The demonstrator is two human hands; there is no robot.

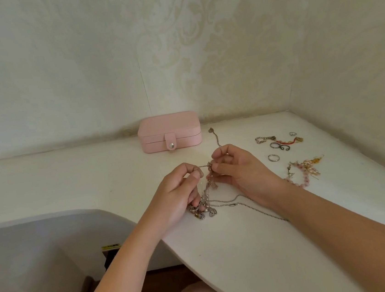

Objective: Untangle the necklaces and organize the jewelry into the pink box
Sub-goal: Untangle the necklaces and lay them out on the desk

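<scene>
A tangle of thin silver and beaded necklaces (206,192) hangs between my hands over the white desk. My left hand (180,193) pinches a chain at its fingertips, and its lower fingers hold the clump of pendants (203,210). My right hand (237,167) pinches the chains just to the right, close to the left fingers. One chain runs back to a small pendant (211,130); another trails right along the desk (261,211). The pink box (169,131) stands shut against the wall, behind the hands.
Loose jewelry lies to the right: a chain bracelet (264,139), rings (279,146) (273,158), a red and gold piece (291,140), and pink bead and gold pieces (305,169). The desk's curved front edge (174,248) drops off at left. Walls close the back and right.
</scene>
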